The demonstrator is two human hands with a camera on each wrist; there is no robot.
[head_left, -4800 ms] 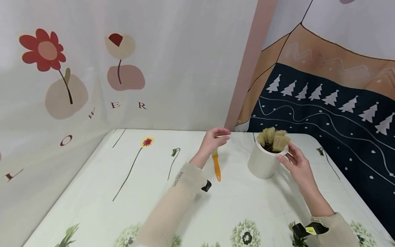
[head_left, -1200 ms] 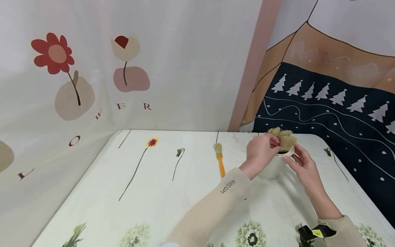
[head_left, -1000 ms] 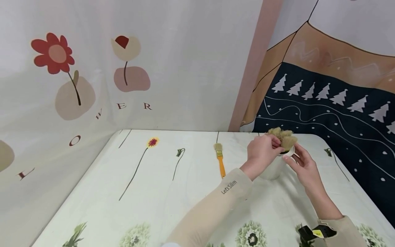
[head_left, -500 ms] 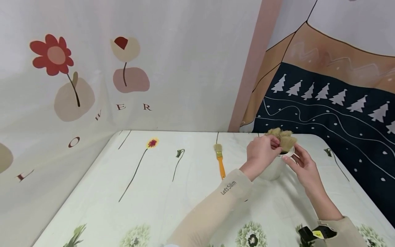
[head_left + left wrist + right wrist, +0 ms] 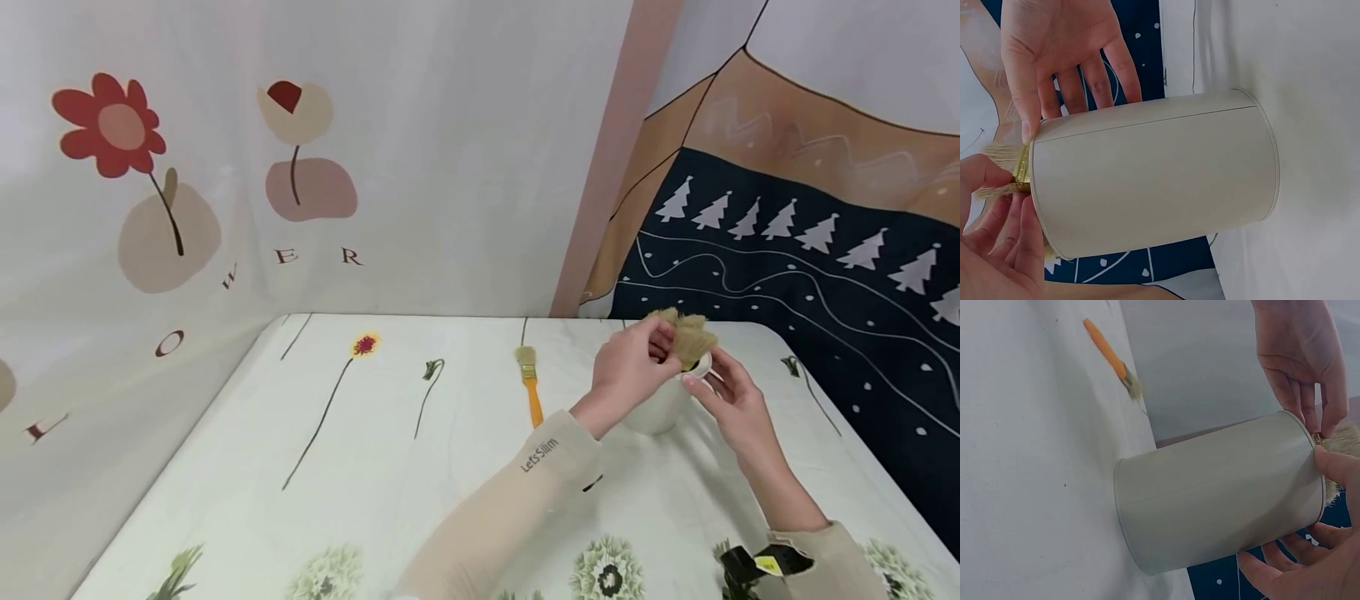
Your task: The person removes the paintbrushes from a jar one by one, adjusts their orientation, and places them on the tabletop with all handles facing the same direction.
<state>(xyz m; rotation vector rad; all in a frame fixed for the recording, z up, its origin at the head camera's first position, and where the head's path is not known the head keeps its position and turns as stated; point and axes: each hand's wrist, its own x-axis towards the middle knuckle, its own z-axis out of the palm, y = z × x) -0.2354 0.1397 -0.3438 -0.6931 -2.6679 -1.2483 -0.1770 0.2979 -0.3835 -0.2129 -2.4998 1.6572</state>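
A white cylindrical container (image 5: 654, 407) stands on the table and holds several paintbrushes, pale bristles up. My left hand (image 5: 630, 367) reaches over its rim and pinches a paintbrush (image 5: 1021, 169) near the metal ferrule, as the left wrist view shows. My right hand (image 5: 738, 408) grips the container at its right side, thumb at the rim and fingers curved round the wall. The brush handles are hidden inside the container. To the left, another paintbrush (image 5: 529, 387) with an orange handle lies on the table, its lower end partly hidden by my left sleeve.
The white tablecloth (image 5: 457, 500) is printed with flowers and stems. Behind the table hangs a pale curtain (image 5: 450, 167) with printed flowers and letters. A dark blue cloth (image 5: 825, 308) with white trees hangs at the right.
Several seconds ago my left hand was above the orange-handled paintbrush on the table. It has since moved right to the container and pinched a brush. My right hand has stayed on the container.
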